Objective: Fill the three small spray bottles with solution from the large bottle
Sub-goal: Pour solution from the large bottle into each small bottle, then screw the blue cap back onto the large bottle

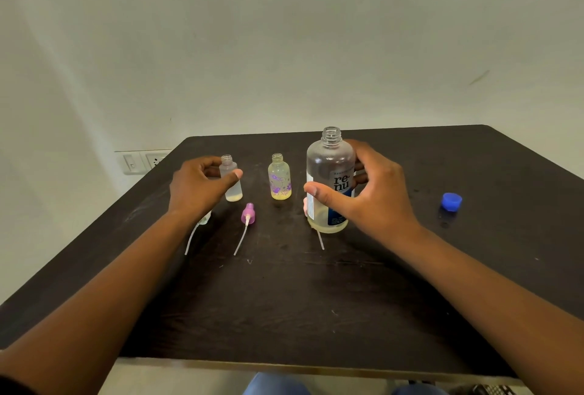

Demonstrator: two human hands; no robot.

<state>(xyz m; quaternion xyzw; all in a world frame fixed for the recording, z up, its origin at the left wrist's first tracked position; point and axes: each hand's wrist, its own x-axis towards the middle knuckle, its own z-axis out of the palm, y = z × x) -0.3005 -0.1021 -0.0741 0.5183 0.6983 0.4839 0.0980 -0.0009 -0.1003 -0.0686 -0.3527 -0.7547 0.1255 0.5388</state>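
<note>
Both hands closing in to pour

Left hand [202, 186] pinches the clear small bottle [232, 179] at ten o'clock on the table [316, 300]; right hand [363, 192] curls round the uncapped large bottle [330, 179]. Judged next: lift, tilt carefully into that narrow neck.

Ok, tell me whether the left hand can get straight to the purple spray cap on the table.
Probably yes. The purple spray cap lies in the open just right of the left hand, with nothing over it. That hand would first have to let go of the small clear bottle.
</note>
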